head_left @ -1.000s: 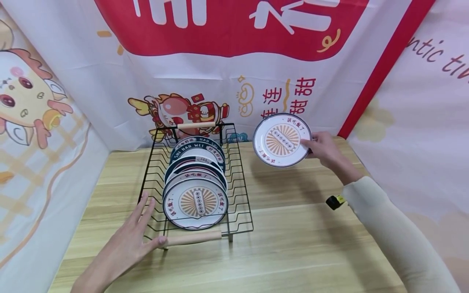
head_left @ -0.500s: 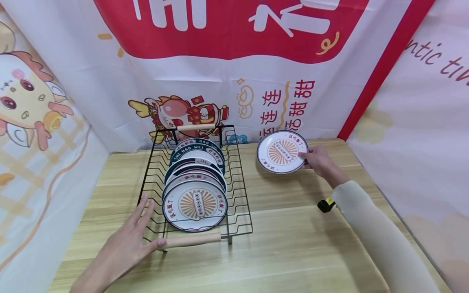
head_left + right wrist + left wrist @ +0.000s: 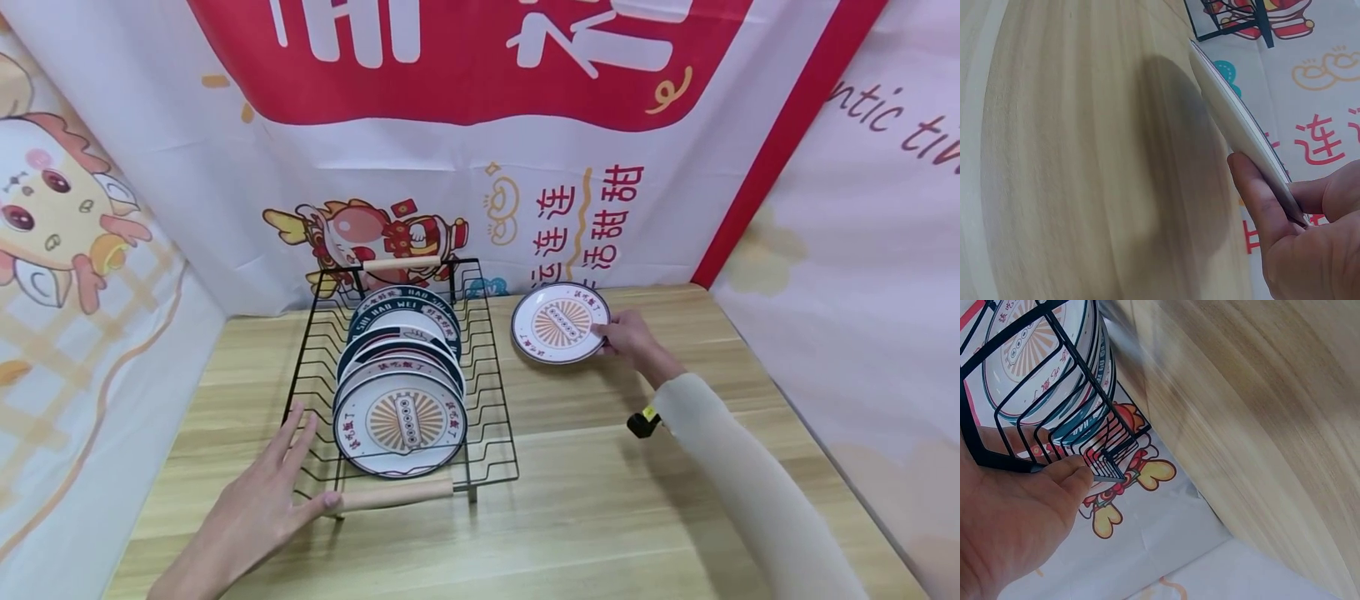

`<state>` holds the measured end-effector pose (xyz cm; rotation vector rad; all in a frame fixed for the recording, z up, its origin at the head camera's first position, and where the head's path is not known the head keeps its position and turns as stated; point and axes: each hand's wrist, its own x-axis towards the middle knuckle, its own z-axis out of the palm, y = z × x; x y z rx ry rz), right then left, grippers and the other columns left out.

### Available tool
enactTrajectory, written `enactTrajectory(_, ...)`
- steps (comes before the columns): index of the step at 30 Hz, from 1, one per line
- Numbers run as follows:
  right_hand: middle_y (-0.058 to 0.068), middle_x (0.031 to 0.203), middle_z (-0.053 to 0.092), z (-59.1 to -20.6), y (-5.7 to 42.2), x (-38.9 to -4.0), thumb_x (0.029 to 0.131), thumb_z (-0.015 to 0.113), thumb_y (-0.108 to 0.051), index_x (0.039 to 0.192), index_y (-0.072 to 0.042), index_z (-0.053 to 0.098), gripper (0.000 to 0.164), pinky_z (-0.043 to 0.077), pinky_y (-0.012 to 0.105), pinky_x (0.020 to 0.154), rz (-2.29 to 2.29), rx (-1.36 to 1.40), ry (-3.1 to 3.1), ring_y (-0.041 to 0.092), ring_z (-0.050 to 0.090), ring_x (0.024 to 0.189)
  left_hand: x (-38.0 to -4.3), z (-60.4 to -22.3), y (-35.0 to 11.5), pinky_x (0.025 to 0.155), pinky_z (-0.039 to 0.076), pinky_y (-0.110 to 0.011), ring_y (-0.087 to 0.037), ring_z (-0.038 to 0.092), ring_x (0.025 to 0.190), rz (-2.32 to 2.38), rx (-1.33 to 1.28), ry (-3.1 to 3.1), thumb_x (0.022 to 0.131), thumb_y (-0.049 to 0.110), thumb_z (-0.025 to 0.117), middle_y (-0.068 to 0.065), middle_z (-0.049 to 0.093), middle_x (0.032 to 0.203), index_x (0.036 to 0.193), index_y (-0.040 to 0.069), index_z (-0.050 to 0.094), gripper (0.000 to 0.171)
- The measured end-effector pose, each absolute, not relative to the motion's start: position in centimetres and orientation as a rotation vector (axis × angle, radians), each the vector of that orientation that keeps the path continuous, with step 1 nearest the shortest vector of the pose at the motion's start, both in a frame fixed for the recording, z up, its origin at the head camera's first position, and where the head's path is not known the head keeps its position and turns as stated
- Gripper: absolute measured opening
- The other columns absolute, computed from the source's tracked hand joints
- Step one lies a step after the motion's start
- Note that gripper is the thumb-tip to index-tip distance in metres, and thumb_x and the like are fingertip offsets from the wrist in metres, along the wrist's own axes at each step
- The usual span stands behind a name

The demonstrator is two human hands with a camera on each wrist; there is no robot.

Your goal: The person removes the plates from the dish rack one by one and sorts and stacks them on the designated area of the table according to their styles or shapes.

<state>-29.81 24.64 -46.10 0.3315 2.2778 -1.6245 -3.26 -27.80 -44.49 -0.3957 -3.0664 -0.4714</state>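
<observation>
In the head view, a white plate (image 3: 561,323) with an orange sunburst hangs tilted to the right of the dish rack (image 3: 491,375). My right hand (image 3: 633,342) pinches its right rim, thumb on the face and fingers beneath, as the right wrist view shows edge-on. A shadow of the plate (image 3: 1241,125) falls on the table below. The black wire rack holds a row of upright plates (image 3: 401,421), the nearest matching the one in my hand. At its near left corner my left hand (image 3: 258,492) grips the frame, thumb at the wooden handle (image 3: 397,493).
The rack stands on a wood-grain table (image 3: 555,517). A printed cloth (image 3: 480,150) hangs behind it, with more printed sheets at both sides. A black and yellow item (image 3: 642,422) shows beside the right sleeve (image 3: 720,450).
My right hand has brought the plate down and left toward the rack, tipping it flatter. My left hand stays at the rack's corner.
</observation>
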Motion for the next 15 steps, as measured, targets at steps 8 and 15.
enactTrajectory(8,0.006,0.076,0.073,-47.4,23.6,-30.0,0.106,0.06,-0.005,0.126,0.015,0.061,0.028,0.066,0.031,0.075,-1.61,0.371,2.242,0.013,0.068,0.063,-3.0,-44.6,-27.8,0.077,0.058,-0.069,-0.06,0.047,0.138,-0.484,-0.391,-3.059,0.094,0.061,0.071,-0.018,0.003,0.178,0.17,0.006,0.013,0.111)
enactTrajectory(15,0.008,0.081,0.073,-48.3,23.3,-30.3,0.107,0.058,-0.004,0.124,0.014,0.061,0.025,0.065,0.03,0.076,-1.688,0.398,2.166,0.014,0.07,0.066,-3.0,-44.6,-27.8,0.075,0.058,-0.069,-0.06,0.046,0.139,-0.478,-0.394,-3.059,0.094,0.061,0.071,-0.017,0.003,0.178,0.171,0.007,0.011,0.111)
